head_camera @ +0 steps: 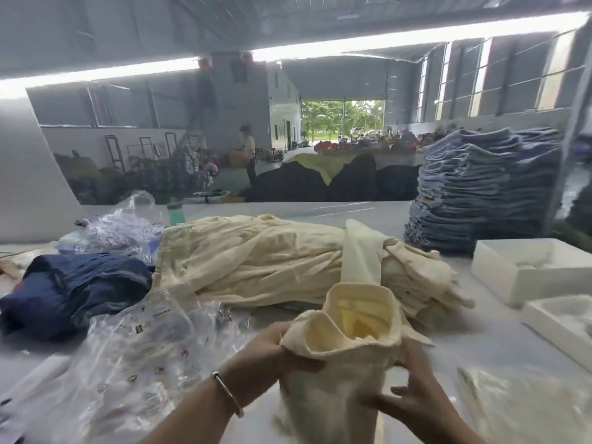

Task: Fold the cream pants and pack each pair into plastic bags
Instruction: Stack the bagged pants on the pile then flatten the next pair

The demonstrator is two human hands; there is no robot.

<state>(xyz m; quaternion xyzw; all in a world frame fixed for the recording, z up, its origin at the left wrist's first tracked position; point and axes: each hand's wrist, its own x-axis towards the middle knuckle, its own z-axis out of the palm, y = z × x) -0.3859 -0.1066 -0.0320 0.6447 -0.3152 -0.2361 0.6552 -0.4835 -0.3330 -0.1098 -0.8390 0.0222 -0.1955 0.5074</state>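
Hands hold one pair of cream pants (346,334) upright above the table (480,341): left hand (266,350) grips its upper left edge, right hand (413,395) clasps its lower right side. Behind lies the cream pants pile (256,257); plastic bags (134,357) lie at the left.

A pair of cream pants (346,341) stands bunched between the two hands, its open waistband turned upward. Just beyond the grip, a large heap of cream pants (262,257) lies across the table. Left of the grip, crumpled clear plastic bags (134,357) are spread out, slightly blurred.
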